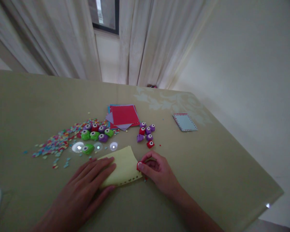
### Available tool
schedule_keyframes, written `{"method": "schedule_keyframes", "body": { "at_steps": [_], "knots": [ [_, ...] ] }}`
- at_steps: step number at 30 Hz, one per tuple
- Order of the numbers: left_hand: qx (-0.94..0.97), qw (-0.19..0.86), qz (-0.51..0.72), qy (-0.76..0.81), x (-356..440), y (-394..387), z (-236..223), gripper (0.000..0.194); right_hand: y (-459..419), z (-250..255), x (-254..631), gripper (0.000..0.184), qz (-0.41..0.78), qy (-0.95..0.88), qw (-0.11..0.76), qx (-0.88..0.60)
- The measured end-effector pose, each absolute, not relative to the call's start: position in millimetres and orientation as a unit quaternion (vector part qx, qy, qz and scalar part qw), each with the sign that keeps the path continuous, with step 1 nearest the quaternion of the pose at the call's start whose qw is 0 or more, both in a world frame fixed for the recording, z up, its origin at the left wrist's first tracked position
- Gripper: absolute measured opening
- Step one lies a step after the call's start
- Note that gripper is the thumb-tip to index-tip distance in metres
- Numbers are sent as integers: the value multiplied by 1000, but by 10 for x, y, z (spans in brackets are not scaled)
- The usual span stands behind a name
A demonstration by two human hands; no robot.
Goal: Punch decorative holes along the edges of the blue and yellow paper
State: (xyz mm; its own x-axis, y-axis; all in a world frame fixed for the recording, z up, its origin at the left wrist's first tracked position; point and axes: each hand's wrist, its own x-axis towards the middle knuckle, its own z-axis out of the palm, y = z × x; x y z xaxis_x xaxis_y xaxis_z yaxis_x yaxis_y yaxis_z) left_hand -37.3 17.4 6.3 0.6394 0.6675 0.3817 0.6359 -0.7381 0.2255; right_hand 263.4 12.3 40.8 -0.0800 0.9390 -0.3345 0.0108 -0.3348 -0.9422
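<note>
My left hand [91,180] lies over the left part of a yellow sheet of paper [124,164], its fingers stretched out flat and holding nothing. Along the sheet's lower edge runs a row of small punched holes. At the right edge of the sheet, my right hand [159,170] is closed around a small red craft punch [139,166], gripped between thumb and fingers. The punch touches the paper's edge; its far side is partly hidden by my fingers. A few tiny paper bits [145,179] lie just below it.
Several purple and red punches [148,130] sit beyond my right hand. Green, purple and red ones [94,135] cluster on the left beside scattered paper confetti [55,143]. Behind them lies a stack of coloured sheets [124,115]. A pale blue sheet with punched edges [185,122] rests at right.
</note>
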Motion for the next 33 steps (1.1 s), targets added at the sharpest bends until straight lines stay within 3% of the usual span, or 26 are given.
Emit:
{"method": "schedule_keyframes", "body": {
  "at_steps": [6,11,21,33],
  "knots": [
    [921,-5,196,337,-363,173,88,70,103,458,2644,24,513,-548,358,-555],
    [918,-13,181,353,-357,134,104,74,135,488,2715,16,419,-623,347,-563],
    [908,1,194,372,-378,151,54,67,178,560,2850,19,434,-670,300,-523],
    [914,2,167,369,-403,147,36,75,159,601,2946,19,421,-711,275,-492]
  ]
}}
